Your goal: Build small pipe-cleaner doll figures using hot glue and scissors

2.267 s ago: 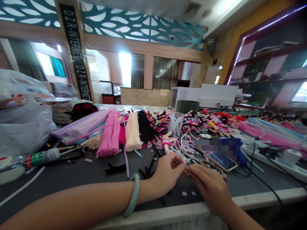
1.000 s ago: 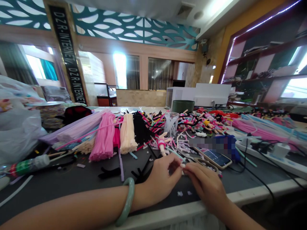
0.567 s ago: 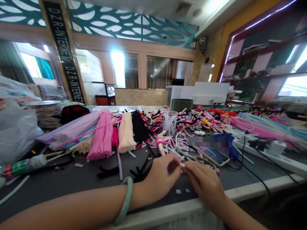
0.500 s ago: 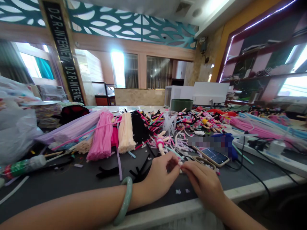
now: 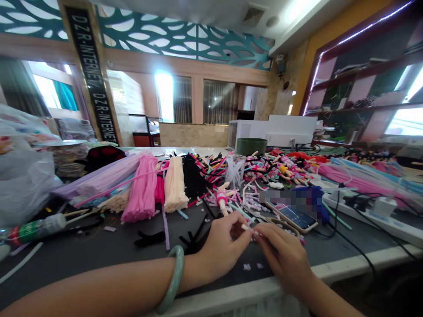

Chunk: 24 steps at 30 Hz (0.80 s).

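White sliver (image 5: 247, 229), one end hidden by left hand (image 5: 220, 248).

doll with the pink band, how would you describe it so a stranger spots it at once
On the long dark worktable, find the clear plastic cup beyond the person's left hand. Between them, among scattered cut pieces, lies a small doll, apart from the heaped dolls to its right, with a pink band round its middle.

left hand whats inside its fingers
A thin white stick pokes out of the left hand toward the right hand; the rest is hidden by the fingers, so its length cannot be seen.
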Motion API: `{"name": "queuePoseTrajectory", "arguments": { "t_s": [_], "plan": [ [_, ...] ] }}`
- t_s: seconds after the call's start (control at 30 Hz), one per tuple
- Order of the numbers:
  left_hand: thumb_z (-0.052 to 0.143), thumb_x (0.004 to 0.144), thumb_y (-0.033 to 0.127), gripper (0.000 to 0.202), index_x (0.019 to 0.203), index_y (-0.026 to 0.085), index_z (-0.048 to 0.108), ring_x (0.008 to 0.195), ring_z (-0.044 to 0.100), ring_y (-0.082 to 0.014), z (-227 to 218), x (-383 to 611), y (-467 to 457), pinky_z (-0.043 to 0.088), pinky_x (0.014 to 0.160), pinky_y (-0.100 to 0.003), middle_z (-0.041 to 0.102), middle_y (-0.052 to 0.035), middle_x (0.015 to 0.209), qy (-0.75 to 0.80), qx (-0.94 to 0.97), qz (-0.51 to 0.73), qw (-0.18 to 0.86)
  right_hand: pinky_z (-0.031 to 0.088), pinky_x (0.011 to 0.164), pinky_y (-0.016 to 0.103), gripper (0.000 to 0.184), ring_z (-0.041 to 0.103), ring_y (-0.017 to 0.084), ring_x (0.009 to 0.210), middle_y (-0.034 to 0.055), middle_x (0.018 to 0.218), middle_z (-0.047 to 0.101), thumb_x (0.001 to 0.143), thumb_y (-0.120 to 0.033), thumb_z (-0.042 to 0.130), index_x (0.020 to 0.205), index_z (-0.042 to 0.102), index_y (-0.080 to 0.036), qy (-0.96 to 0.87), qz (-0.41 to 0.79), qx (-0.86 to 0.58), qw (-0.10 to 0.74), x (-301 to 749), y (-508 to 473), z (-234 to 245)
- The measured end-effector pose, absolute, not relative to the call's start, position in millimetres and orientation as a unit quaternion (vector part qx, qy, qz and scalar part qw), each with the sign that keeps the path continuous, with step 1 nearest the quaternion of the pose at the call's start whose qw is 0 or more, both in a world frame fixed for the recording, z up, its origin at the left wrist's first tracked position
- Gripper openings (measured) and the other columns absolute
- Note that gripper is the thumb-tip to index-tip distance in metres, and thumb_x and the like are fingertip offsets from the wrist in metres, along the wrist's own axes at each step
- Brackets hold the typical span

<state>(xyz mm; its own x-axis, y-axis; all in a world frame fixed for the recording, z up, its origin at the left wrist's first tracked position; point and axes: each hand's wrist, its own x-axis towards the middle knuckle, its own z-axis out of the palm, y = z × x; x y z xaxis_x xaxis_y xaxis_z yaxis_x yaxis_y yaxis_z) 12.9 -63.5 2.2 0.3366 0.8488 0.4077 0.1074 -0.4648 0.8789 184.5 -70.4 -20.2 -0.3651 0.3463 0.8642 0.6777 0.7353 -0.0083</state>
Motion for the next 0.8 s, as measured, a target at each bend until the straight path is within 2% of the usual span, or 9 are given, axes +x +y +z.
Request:
{"name": "queuePoseTrajectory", "arguments": {
  "t_s": [0.4,0.63,0.8],
  "plan": [
    [0.051,0.084,0.025,0.011,0.077,0.017,0.055,0.064,0.054,-0.0119,3.8,11.3,-65.0,0.041,0.061,-0.022,0.057,0.0007,0.069,0.369,0.723,0.482,0.331,0.054,0.070,0.025,0.015,0.068,0.016,0.079,0.0070,0.088,0.071,0.084,-0.014,0.054,0.093,0.064,-0.018,-0.794,-0.210,-0.320,0.472,185.2,-69.9,-21.8],
    [0.050,0.083,0.024,0.011,0.075,0.017,0.053,0.061,0.052,-0.0112,3.8,11.6,-64.3,0.040,0.059,-0.022,0.054,0.0022,0.065,0.376,0.728,0.475,0.321,0.052,0.071,0.024,0.017,0.067,0.015,0.079,0.0062,0.088,0.070,0.084,-0.011,0.054,0.098,0.061,-0.018,-0.796,-0.188,-0.319,0.479,183.5,-70.8,-20.6],
    [0.050,0.083,0.023,0.011,0.075,0.017,0.053,0.061,0.050,-0.0109,4.2,12.3,-65.0,0.040,0.058,-0.021,0.054,0.0022,0.065,0.373,0.728,0.480,0.318,0.052,0.072,0.025,0.020,0.067,0.016,0.081,0.0066,0.090,0.071,0.084,-0.013,0.054,0.102,0.061,-0.019,-0.803,-0.217,-0.294,0.470,186.4,-71.2,-23.4]
  ]
}}
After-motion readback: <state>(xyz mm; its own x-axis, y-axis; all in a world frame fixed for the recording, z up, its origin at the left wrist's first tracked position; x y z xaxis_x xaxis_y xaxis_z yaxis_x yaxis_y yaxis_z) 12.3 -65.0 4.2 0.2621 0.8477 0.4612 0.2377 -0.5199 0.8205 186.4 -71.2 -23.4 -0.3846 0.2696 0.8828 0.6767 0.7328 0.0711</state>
